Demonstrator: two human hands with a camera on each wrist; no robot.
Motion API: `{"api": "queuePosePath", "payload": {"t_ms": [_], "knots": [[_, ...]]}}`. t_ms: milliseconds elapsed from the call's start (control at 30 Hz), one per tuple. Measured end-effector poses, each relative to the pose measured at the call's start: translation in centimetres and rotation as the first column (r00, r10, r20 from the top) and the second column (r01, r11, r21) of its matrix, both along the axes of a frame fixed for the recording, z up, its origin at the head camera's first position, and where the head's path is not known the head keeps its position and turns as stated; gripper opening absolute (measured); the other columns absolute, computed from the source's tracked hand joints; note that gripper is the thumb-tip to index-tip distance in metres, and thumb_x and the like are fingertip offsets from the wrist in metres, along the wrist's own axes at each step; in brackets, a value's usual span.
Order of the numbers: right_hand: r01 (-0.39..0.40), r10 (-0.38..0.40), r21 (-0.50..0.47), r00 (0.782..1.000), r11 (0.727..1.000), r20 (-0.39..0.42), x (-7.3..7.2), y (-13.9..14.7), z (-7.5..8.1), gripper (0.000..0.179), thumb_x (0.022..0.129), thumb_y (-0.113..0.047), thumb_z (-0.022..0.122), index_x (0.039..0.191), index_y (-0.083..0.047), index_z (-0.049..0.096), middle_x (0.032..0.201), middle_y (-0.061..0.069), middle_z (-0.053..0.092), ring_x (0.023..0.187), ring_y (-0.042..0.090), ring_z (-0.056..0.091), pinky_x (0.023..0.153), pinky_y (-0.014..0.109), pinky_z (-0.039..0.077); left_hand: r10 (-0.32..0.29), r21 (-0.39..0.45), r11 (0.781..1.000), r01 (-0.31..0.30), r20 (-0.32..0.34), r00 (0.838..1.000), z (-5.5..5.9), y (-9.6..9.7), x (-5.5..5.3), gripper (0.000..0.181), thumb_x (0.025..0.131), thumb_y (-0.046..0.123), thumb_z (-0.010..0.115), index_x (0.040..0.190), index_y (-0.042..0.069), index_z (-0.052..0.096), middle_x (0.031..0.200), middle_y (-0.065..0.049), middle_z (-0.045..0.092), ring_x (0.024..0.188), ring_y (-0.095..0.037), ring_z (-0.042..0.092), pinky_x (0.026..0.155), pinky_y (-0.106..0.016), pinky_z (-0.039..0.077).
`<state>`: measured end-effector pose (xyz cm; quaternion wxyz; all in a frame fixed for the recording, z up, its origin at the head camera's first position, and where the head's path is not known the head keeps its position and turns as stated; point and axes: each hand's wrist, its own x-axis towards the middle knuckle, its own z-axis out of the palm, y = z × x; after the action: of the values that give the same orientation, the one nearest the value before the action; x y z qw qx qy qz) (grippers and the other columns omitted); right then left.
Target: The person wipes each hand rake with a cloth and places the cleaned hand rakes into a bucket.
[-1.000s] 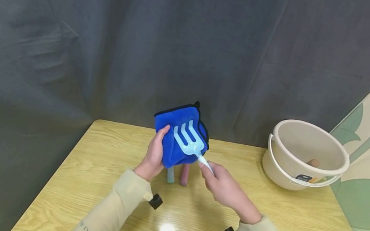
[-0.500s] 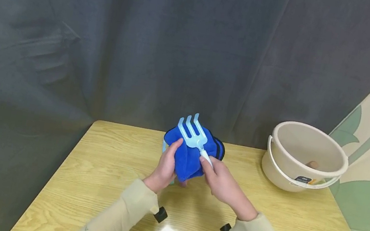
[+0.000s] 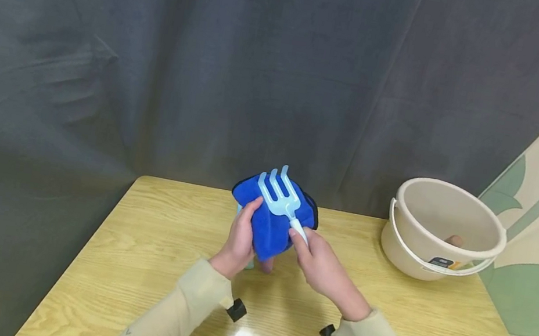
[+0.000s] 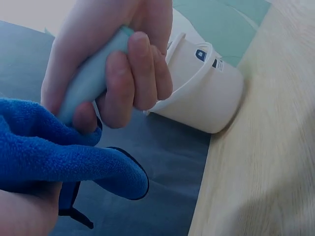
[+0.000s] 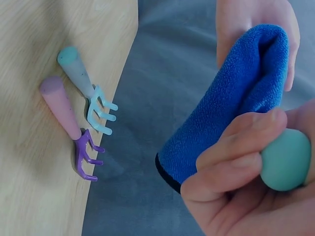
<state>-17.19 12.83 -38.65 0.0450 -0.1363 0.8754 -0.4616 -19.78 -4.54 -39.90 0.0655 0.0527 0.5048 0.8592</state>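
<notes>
In the head view, the rake (image 3: pixel 284 205) is found at centre, its handle gripped by the right hand's (image 3: pixel 325 265) curled fingers; the fluffy, black-edged cloth (image 3: pixel 270 233) is pinched by the left hand (image 3: pixel 238 242). A purple rake (image 5: pixel 71 125) and pale-blue rake (image 5: pixel 87 89) are shown fully only at left in the right wrist view. The held rake's tines are seen in neither wrist view. The brown object (image 3: pixel 455 240) inside the plastic bucket (image 3: pixel 414 238) cannot be identified.

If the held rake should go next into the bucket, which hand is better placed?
Probably the right hand: it grips the rake by its handle and is nearer the bucket. The left hand holds the blue cloth.
</notes>
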Motion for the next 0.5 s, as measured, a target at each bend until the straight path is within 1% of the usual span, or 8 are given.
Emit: {"api": "queuePosePath", "payload": {"t_ms": [167,300,333,433,500], "knots": [[-0.025,0.025,-0.006,1.000,1.000,-0.013,0.3,0.2,0.1,0.041,0.111,-0.036,0.041,0.083,-0.006,0.048,0.058,-0.002,0.039,0.049,0.012,0.036,0.045,0.028,0.032,0.021,-0.005,1.000,-0.021,-0.014,1.000,-0.1,-0.5,-0.5,0.067,0.103,0.050,0.041,0.155,0.011,0.025,0.150,-0.015,0.043,0.133,-0.033,0.046,0.108,-0.047,0.042],[-0.048,0.048,0.013,0.999,0.999,0.010,0.8,0.5,0.0,0.041,0.111,-0.038,0.042,0.083,-0.009,0.049,0.057,-0.004,0.038,0.047,0.010,0.035,0.042,0.026,0.030,0.066,-0.017,0.998,-0.067,-0.029,0.997,-0.2,-1.4,-1.0,0.064,0.104,0.051,0.037,0.154,0.011,0.029,0.144,-0.013,0.048,0.127,-0.029,0.050,0.104,-0.042,0.045],[-0.050,0.050,0.019,0.999,0.999,0.017,0.9,0.6,0.0,0.042,0.110,-0.039,0.042,0.082,-0.009,0.050,0.057,-0.004,0.038,0.047,0.010,0.035,0.042,0.026,0.030,0.078,-0.017,0.997,-0.078,-0.035,0.996,-0.2,-1.6,-1.2,0.062,0.105,0.050,0.036,0.153,0.012,0.030,0.143,-0.012,0.049,0.125,-0.027,0.050,0.104,-0.039,0.045],[-0.064,0.063,0.046,0.998,0.997,0.026,1.3,0.7,-0.2,0.044,0.110,-0.041,0.043,0.079,-0.010,0.049,0.057,-0.004,0.037,0.047,0.009,0.034,0.043,0.025,0.030,0.126,0.003,0.992,-0.127,-0.069,0.990,0.1,-2.3,-1.7,0.055,0.105,0.042,0.033,0.148,0.007,0.035,0.136,-0.009,0.051,0.121,-0.021,0.051,0.103,-0.033,0.043],[-0.081,0.079,0.059,0.996,0.995,0.032,1.5,0.8,-0.2,0.044,0.110,-0.041,0.043,0.078,-0.010,0.049,0.057,-0.005,0.037,0.048,0.009,0.034,0.045,0.025,0.031,0.165,0.002,0.986,-0.165,-0.098,0.981,0.5,-2.7,-2.0,0.050,0.105,0.037,0.033,0.142,0.004,0.039,0.131,-0.006,0.052,0.118,-0.018,0.051,0.103,-0.029,0.041]]}}
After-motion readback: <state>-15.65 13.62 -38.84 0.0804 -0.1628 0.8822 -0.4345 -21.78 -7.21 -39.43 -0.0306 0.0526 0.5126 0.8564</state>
